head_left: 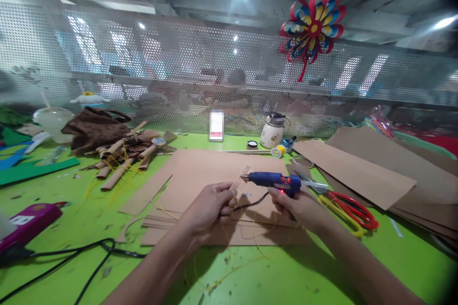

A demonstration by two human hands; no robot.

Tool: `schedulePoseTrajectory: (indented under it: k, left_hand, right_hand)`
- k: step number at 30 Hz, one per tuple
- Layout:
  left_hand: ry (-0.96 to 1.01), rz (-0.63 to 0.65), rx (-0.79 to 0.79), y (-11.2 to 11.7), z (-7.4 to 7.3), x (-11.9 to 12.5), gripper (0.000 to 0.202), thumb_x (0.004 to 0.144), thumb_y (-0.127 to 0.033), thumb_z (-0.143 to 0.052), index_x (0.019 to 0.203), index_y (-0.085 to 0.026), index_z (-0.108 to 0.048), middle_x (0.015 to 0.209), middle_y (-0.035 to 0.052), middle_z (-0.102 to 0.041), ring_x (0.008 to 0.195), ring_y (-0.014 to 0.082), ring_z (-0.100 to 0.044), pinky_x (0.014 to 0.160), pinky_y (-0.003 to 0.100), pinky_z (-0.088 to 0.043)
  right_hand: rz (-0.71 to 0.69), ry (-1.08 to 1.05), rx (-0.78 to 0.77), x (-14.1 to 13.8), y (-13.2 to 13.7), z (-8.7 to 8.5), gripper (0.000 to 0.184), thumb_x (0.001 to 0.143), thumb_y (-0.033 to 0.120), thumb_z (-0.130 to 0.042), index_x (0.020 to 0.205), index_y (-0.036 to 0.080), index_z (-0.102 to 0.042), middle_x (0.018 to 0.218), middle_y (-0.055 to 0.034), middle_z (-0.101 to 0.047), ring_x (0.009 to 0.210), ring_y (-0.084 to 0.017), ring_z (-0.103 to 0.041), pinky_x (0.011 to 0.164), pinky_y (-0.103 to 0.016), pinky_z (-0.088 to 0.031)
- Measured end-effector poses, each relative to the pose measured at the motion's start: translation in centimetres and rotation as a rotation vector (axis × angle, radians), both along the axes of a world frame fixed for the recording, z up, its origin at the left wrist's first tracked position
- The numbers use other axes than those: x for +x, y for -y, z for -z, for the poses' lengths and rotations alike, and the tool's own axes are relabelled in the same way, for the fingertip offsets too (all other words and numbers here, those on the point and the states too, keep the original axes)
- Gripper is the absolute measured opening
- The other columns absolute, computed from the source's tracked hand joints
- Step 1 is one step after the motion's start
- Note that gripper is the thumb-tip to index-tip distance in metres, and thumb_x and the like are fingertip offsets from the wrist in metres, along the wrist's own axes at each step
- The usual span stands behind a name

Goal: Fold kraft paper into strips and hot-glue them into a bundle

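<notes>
My right hand [296, 206] grips a blue glue gun [274, 180] by its handle, nozzle pointing left. My left hand [211, 205] pinches a small strip of brown card [240, 178] and holds it up so that its tip meets the gun's nozzle. Both hands hover over a stack of brown card sheets [200, 171] lying on the green table [279, 271]. The gun's black cord [255, 202] trails down between my hands. Thin yellow thread [229, 276] lies loose below them.
Red-and-yellow scissors [345, 205] lie just right of my right hand. More brown sheets [372, 167] are piled at the right. Rolled card tubes [121, 157], a brown cloth [95, 128] and a white jar [274, 131] stand farther back. A black cable [89, 252] and a pink object [30, 221] lie at left.
</notes>
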State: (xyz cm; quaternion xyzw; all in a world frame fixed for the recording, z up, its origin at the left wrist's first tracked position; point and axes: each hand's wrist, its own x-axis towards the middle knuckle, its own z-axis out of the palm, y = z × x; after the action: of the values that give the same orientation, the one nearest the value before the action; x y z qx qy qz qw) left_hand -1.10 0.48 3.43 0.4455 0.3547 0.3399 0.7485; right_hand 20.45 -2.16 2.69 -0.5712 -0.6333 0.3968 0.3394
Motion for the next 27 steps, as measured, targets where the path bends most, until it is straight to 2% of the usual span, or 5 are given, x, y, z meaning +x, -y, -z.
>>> schedulePoseTrajectory:
  k: [7,13,18,23,27]
  left_hand:
    - [0.012,0.000,-0.005,-0.1,0.1,0.0,0.013,0.077,-0.019,-0.056,0.075,-0.016,-0.044,0.053,-0.0085,-0.034,0.041,0.0008,-0.017,0.038,0.014,-0.008]
    - [-0.011,0.002,-0.003,-0.1,-0.1,0.1,0.009,0.078,-0.018,-0.054,0.080,-0.014,-0.046,0.054,-0.0084,-0.034,0.041,0.0005,-0.016,0.038,0.014,-0.008]
    - [-0.005,-0.001,0.000,0.0,0.1,0.1,0.012,0.076,-0.017,-0.055,0.077,-0.016,-0.043,0.053,-0.0085,-0.034,0.042,0.0010,-0.015,0.038,0.015,-0.008]
    - [-0.017,0.001,0.007,-0.1,0.3,0.1,0.012,0.077,-0.019,-0.055,0.078,-0.016,-0.044,0.054,-0.0081,-0.035,0.042,0.0011,-0.014,0.038,0.015,-0.007]
    - [-0.012,-0.010,-0.001,-0.1,0.2,0.2,0.014,0.077,-0.019,-0.055,0.076,-0.017,-0.042,0.053,-0.0085,-0.034,0.042,0.0012,-0.014,0.038,0.014,-0.008]
  right_hand:
    - [-0.045,-0.039,-0.029,-0.5,0.4,0.0,0.043,0.078,0.055,-0.054,0.060,0.017,-0.047,0.053,0.0028,-0.044,0.049,-0.009,-0.039,0.046,-0.022,-0.031]
    - [0.026,-0.019,0.043,0.0,-0.2,0.4,0.042,0.080,0.056,-0.052,0.063,0.017,-0.049,0.054,0.0021,-0.047,0.048,-0.009,-0.041,0.045,-0.022,-0.032]
    - [-0.033,-0.082,-0.038,-0.4,-0.1,1.0,0.041,0.077,0.056,-0.056,0.066,0.017,-0.049,0.054,0.0028,-0.046,0.047,-0.009,-0.041,0.044,-0.022,-0.033]
    - [0.019,-0.017,0.016,-0.4,0.0,0.9,0.045,0.079,0.057,-0.052,0.061,0.016,-0.050,0.053,0.0015,-0.047,0.049,-0.009,-0.042,0.046,-0.022,-0.034]
    - [-0.009,-0.066,-0.025,-0.3,-0.1,0.9,0.042,0.076,0.056,-0.056,0.063,0.017,-0.051,0.054,0.0020,-0.048,0.048,-0.009,-0.042,0.045,-0.022,-0.034]
